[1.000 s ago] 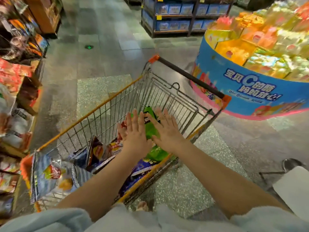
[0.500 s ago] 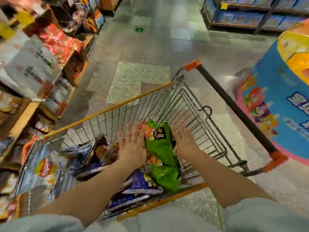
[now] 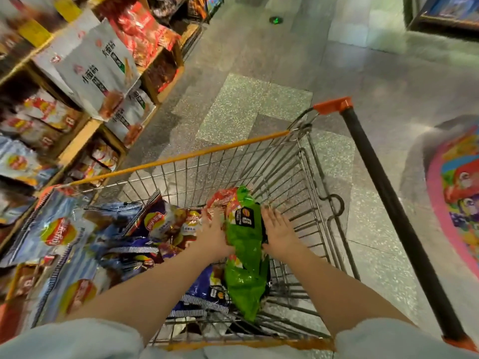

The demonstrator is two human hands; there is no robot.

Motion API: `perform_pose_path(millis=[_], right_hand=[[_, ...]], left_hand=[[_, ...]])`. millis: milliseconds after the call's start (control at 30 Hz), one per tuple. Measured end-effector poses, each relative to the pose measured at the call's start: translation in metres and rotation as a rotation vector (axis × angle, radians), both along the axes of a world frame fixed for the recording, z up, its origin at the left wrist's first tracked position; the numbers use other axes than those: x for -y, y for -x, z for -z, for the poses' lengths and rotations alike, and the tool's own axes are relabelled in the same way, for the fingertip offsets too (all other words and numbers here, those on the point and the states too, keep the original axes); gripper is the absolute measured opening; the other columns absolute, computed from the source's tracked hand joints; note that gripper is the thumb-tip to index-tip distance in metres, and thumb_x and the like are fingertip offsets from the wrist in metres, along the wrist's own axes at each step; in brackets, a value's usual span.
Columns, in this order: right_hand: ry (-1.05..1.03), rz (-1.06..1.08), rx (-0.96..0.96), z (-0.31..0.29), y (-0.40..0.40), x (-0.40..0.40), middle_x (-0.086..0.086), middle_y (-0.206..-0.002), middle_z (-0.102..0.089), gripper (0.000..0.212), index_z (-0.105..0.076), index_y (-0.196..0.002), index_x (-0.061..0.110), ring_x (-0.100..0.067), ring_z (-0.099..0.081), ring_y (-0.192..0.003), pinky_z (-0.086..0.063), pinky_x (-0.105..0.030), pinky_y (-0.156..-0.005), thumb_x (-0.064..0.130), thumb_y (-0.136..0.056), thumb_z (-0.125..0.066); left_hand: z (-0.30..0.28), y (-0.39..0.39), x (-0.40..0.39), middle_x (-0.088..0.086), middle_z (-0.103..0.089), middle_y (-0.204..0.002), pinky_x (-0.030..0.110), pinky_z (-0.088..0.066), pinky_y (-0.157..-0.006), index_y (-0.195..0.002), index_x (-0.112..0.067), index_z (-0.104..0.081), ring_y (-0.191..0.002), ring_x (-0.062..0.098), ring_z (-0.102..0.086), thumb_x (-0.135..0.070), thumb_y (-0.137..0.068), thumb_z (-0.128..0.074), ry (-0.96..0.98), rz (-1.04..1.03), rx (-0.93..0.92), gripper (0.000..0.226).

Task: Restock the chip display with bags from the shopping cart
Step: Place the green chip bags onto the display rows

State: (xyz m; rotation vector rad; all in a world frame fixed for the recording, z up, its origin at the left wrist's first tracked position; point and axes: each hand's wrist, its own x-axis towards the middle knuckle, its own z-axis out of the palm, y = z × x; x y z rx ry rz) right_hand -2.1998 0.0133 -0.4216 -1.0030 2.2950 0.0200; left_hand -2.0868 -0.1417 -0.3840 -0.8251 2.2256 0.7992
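Note:
A wire shopping cart with an orange rim stands in front of me. A stack of green chip bags stands on edge at its right end. My left hand presses flat against the stack's left side. My right hand presses flat against its right side, fingers straight. Blue chip bags and purple chip bags fill the cart's left part. The chip display shelves stand to the left of the cart.
The cart's black handle with orange ends runs along the right. A round pink and blue display stands at the far right. Grey speckled floor lies open beyond the cart. More shelving shows at the top right.
Both hands have gone down into the cart and closed in on the two sides of the green bags. My view has swung left, toward the shelves.

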Motion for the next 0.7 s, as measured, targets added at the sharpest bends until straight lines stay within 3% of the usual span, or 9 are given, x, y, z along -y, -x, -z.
perform_pose_path(millis=[67,167,300,400,500,700], right_hand=[[0.072,-0.013,0.025,0.007,-0.007,0.002,-0.012,-0.16,0.01,0.097,0.033,-0.139,0.016,-0.027,0.01,-0.148,0.012,-0.036,-0.116,0.037,-0.094,-0.05],[0.096,-0.117,0.096,0.01,-0.024,0.008,0.0,-0.157,0.018,0.097,0.026,-0.146,0.013,-0.02,0.019,-0.145,0.017,-0.032,-0.112,0.033,-0.094,-0.053],[0.059,-0.325,0.104,0.016,-0.038,0.019,-0.002,-0.159,0.017,0.095,0.021,-0.149,0.012,-0.024,0.017,-0.146,0.015,-0.038,-0.118,0.039,-0.094,-0.052],[0.039,-0.336,0.144,0.016,-0.03,0.016,-0.002,-0.16,0.016,0.095,0.02,-0.149,0.015,-0.024,0.016,-0.147,0.013,-0.035,-0.117,0.035,-0.093,-0.054],[0.067,-0.293,0.143,0.023,-0.015,0.009,0.005,-0.157,0.021,0.098,0.022,-0.148,0.024,-0.02,0.015,-0.147,0.007,-0.036,-0.12,0.031,-0.091,-0.057],[-0.035,-0.282,0.032,0.028,0.005,0.021,-0.001,-0.156,0.027,0.106,0.027,-0.145,0.027,-0.022,0.028,-0.141,0.009,-0.041,-0.116,0.021,-0.089,-0.063]], left_hand=[[0.002,0.003,-0.003,0.011,0.028,-0.157,0.048,-0.01,-0.12,-0.152,-0.018,0.016,-0.146,0.036,0.016,-0.047,-0.084,-0.069,-0.078,-0.111,-0.001,0.113],[0.017,0.014,-0.002,0.009,0.019,-0.16,0.045,-0.019,-0.118,-0.151,-0.028,0.019,-0.149,0.033,-0.003,-0.06,-0.075,-0.072,-0.088,-0.335,-0.035,0.123],[0.03,0.018,-0.001,0.01,-0.021,-0.159,0.047,-0.032,-0.114,-0.154,-0.029,0.004,-0.142,0.03,-0.03,-0.054,-0.073,-0.076,-0.144,-0.499,-0.195,0.117],[0.034,0.01,-0.002,0.01,-0.039,-0.15,0.036,-0.04,-0.107,-0.154,-0.019,-0.01,-0.134,0.029,-0.043,-0.037,-0.085,-0.072,-0.153,-0.582,-0.212,0.095],[0.038,0.006,0.001,0.012,-0.056,-0.134,0.034,-0.046,-0.093,-0.14,-0.01,-0.041,-0.119,0.029,-0.055,-0.031,-0.093,-0.063,-0.033,-0.561,-0.176,0.056],[0.034,0.004,0.006,0.011,-0.066,-0.113,0.032,-0.045,-0.08,-0.124,-0.007,-0.06,-0.102,0.027,-0.061,-0.025,-0.099,-0.052,0.09,-0.526,-0.174,0.032]])
